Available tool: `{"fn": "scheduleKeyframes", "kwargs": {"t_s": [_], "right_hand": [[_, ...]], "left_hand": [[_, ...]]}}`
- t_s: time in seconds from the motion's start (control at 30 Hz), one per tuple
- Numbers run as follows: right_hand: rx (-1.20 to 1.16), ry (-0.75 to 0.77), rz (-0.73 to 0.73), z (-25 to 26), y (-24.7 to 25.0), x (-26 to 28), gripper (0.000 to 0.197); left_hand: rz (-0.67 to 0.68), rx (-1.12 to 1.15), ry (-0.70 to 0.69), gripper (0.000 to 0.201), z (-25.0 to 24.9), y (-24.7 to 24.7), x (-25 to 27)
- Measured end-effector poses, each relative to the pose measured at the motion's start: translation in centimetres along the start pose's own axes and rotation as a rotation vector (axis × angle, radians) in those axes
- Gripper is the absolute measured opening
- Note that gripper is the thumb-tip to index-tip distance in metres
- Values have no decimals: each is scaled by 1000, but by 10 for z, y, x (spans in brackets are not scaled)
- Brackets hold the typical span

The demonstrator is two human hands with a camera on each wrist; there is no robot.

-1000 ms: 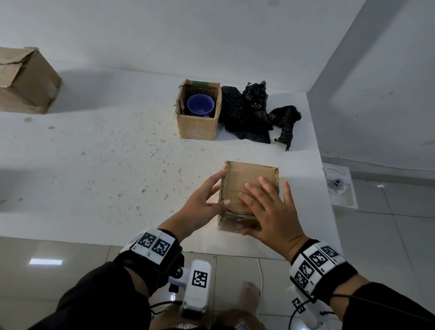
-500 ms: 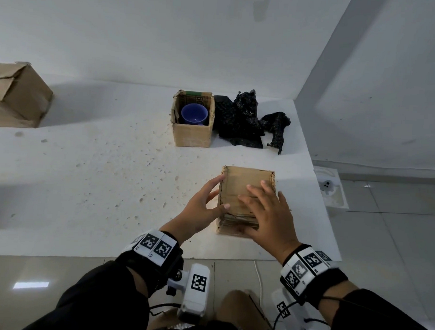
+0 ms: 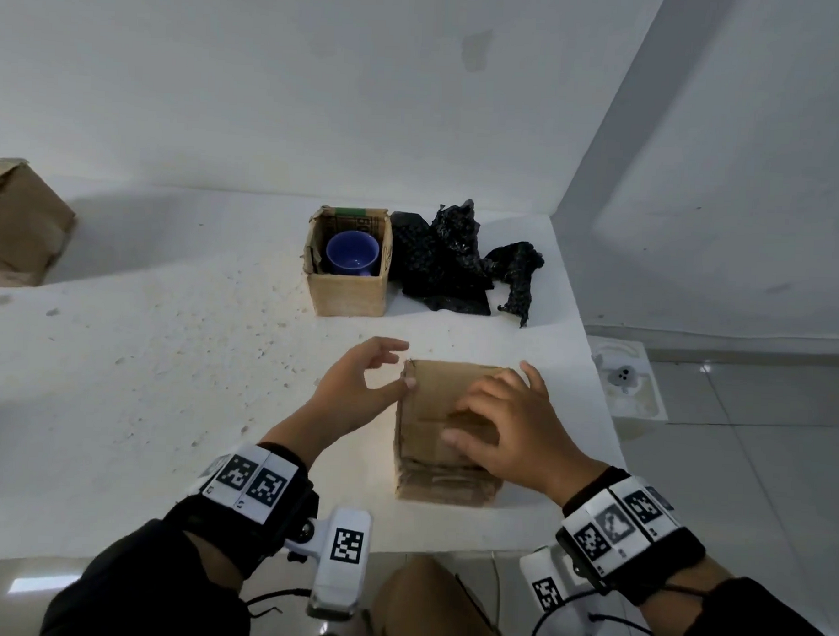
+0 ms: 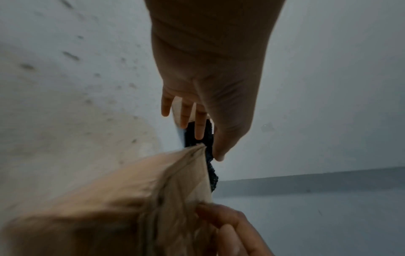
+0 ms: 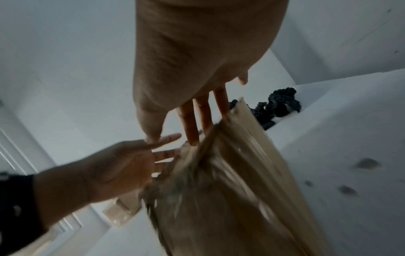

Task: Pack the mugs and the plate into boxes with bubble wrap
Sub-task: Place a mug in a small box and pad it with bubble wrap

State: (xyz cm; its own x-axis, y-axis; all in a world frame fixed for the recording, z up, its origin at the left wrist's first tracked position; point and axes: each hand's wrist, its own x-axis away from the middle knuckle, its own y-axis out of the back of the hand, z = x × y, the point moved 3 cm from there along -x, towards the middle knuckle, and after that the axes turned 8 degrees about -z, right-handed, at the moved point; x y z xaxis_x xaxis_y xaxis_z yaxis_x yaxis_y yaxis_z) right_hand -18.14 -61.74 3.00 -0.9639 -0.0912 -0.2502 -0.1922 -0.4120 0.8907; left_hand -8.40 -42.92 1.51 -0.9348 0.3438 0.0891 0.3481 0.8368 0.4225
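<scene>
A closed cardboard box (image 3: 433, 404) stands near the table's front right edge. My right hand (image 3: 481, 415) lies on its top flap with its fingers spread. My left hand (image 3: 392, 364) hovers just left of the box, fingers relaxed, and only its thumb tip meets the box's far left corner. The same box (image 5: 230, 181) fills the lower part of the right wrist view. Farther back, an open cardboard box (image 3: 347, 296) holds a blue mug (image 3: 352, 253). Crumpled black bubble wrap (image 3: 438, 266) lies right beside it. I see no plate.
A larger cardboard box (image 3: 21, 227) sits at the table's far left. The white table (image 3: 168, 380) is speckled and ends at a wall behind. Its right edge drops to a tiled floor with a white socket block (image 3: 622, 377).
My left hand has come off the box's top and side, leaving only its thumb tip at the corner. My right hand has shifted right and back on the top flap.
</scene>
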Motion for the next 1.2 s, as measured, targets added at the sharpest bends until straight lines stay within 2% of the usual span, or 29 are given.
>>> {"fn": "scheduleKeyframes", "kwargs": {"t_s": [0.13,0.2,0.33,0.43,0.53,0.63,0.73,0.83,0.97,1.1,1.2], "right_hand": [[-318,-108,47,-24,19,-50,20],[-377,-152,34,-41,29,-79,8],[-351,-293,-21,-90,38,-136,9],[-208,-423,1,-135,32,-166,21],[-41,-563,107,-175,14,-179,50],[-17,-716,181,-202,-11,-179,76],[-12,-808,188,-218,-31,-172,82],[8,-793,103,-224,-44,-167,62],[25,-683,53,-229,-50,-167,36],[-34,-549,-22,-231,-38,-170,17],[-9,-471,-100,-226,-16,-178,11]], "left_hand": [[-8,-82,-84,33,-31,-1,-46],[16,-116,-137,33,-47,-5,-70],[112,-205,-219,36,-73,-23,-122],[150,-311,-242,39,-84,-45,-161],[166,-388,-290,42,-85,-72,-193],[215,-423,-304,46,-77,-100,-215],[269,-493,-358,51,-68,-127,-230],[350,-607,-412,62,-57,-150,-241],[398,-701,-481,80,-50,-169,-252],[333,-650,-434,81,-47,-172,-261],[221,-568,-485,71,-58,-166,-264]]}}
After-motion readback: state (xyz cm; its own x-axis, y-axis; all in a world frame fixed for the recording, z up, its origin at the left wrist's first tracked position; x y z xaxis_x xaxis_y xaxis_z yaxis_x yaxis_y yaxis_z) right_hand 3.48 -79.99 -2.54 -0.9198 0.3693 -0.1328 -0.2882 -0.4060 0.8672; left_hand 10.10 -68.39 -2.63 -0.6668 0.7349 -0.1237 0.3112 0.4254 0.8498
